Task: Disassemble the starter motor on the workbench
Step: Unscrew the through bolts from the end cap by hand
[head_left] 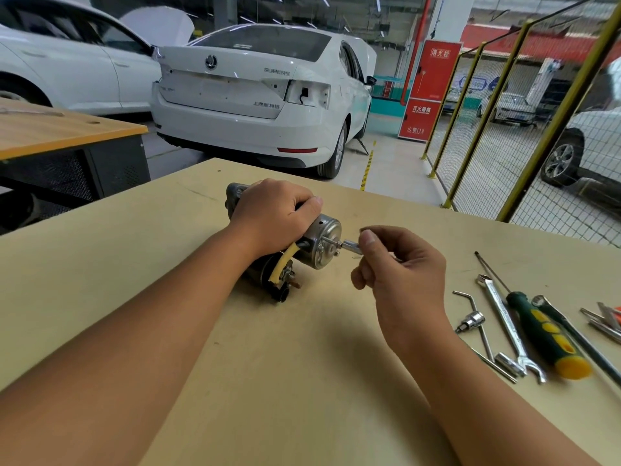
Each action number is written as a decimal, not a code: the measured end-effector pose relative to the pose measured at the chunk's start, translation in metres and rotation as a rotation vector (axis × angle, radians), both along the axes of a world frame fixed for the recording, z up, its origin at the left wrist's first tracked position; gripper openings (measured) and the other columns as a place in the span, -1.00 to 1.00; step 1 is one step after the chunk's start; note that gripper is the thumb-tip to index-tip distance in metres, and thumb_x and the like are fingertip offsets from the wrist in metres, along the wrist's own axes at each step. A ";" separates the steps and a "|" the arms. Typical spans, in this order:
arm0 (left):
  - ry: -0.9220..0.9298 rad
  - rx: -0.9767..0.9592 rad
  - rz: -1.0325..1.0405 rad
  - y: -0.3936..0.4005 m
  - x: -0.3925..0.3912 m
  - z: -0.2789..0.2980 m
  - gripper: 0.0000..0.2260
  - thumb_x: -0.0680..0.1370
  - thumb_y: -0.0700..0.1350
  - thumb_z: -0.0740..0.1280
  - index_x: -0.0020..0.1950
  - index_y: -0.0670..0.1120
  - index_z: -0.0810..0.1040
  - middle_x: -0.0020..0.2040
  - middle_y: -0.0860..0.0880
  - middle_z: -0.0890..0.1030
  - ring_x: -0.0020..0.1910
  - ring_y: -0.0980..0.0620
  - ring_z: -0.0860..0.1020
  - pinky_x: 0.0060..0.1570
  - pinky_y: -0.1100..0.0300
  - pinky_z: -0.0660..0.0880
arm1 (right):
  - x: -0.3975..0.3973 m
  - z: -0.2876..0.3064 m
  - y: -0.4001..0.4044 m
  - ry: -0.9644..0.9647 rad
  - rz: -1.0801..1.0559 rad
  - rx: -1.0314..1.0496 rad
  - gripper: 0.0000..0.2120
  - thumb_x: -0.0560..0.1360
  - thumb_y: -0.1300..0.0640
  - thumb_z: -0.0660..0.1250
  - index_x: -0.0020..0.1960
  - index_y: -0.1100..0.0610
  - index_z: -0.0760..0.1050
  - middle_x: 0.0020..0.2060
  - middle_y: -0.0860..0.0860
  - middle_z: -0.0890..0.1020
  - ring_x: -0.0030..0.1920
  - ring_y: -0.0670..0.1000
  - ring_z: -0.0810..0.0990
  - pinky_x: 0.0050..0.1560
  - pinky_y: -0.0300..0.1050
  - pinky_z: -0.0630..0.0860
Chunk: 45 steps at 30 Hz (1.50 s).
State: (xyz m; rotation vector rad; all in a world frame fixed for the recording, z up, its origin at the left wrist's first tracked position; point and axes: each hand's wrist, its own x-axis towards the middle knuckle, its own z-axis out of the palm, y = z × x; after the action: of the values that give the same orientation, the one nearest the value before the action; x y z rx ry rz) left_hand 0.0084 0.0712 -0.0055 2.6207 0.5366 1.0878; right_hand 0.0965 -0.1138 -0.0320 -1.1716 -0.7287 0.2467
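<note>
the starter motor (295, 240) lies on the surface (268, 364), heavy and rigid i think, left hand (272, 216) gripping its body while right hand (396, 264) pinches a small socket (351, 246) at the end cap.

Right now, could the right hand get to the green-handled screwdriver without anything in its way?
Probably yes. The screwdriver lies among tools on the workbench, right of the right hand, with bare table between. But its fingers pinch a small socket at the starter motor, so they must let go first.
</note>
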 end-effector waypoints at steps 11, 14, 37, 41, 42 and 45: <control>0.002 0.008 0.002 0.003 0.001 -0.002 -0.62 0.60 0.15 0.15 -0.35 0.08 0.51 -0.42 0.09 0.51 -0.31 0.06 0.48 -0.22 0.15 0.28 | 0.001 0.002 -0.003 -0.031 0.167 -0.208 -0.79 0.61 0.19 0.35 -0.18 0.21 0.62 -0.44 0.09 0.56 -0.59 0.03 0.34 -0.51 -0.14 0.40; -0.010 0.014 0.007 0.003 0.001 -0.002 -0.60 0.61 0.13 0.16 -0.42 0.10 0.40 -0.45 0.09 0.46 -0.35 0.08 0.45 -0.26 0.16 0.22 | -0.001 0.001 -0.003 -0.095 0.143 -0.206 -0.84 0.56 0.24 0.39 -0.19 0.20 0.64 -0.43 0.09 0.59 -0.60 0.04 0.39 -0.49 -0.09 0.44; -0.002 0.021 -0.004 0.004 0.001 -0.002 -0.62 0.61 0.14 0.15 -0.38 0.08 0.46 -0.43 0.07 0.50 -0.34 0.05 0.48 -0.27 0.17 0.25 | -0.008 0.002 0.000 -0.212 -0.035 -0.179 -0.81 0.50 0.23 0.48 0.02 -0.03 0.66 -0.28 -0.06 0.68 -0.39 -0.03 0.59 -0.32 -0.17 0.51; 0.001 0.020 0.002 0.004 0.002 -0.002 -0.60 0.60 0.16 0.14 -0.35 0.04 0.52 -0.41 0.06 0.53 -0.32 0.03 0.51 -0.25 0.15 0.30 | -0.011 0.002 0.001 -0.132 0.039 -0.268 -0.93 0.62 0.07 0.34 -0.02 -0.05 0.58 -0.36 0.00 0.63 -0.49 -0.05 0.47 -0.42 -0.13 0.41; 0.000 0.020 0.006 0.004 0.002 -0.002 -0.59 0.60 0.16 0.14 -0.34 0.01 0.54 -0.41 0.04 0.53 -0.32 0.00 0.51 -0.25 0.14 0.31 | -0.011 0.001 0.001 -0.118 0.035 -0.277 -0.89 0.64 0.05 0.30 -0.04 -0.05 0.57 -0.36 0.02 0.63 -0.48 -0.06 0.45 -0.38 -0.12 0.39; -0.002 0.018 0.008 0.005 0.002 -0.002 -0.58 0.60 0.17 0.14 -0.33 -0.02 0.56 -0.41 0.03 0.54 -0.31 -0.02 0.52 -0.24 0.13 0.32 | -0.011 0.002 0.003 -0.113 -0.032 -0.240 -0.92 0.58 0.08 0.38 -0.07 -0.07 0.55 -0.33 0.03 0.63 -0.40 0.00 0.51 -0.33 -0.04 0.44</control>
State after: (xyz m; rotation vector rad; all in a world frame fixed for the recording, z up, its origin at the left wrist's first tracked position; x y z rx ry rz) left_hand 0.0106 0.0761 -0.0077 2.6352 0.5400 1.1029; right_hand 0.0855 -0.1106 -0.0301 -1.4330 -0.7943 0.2477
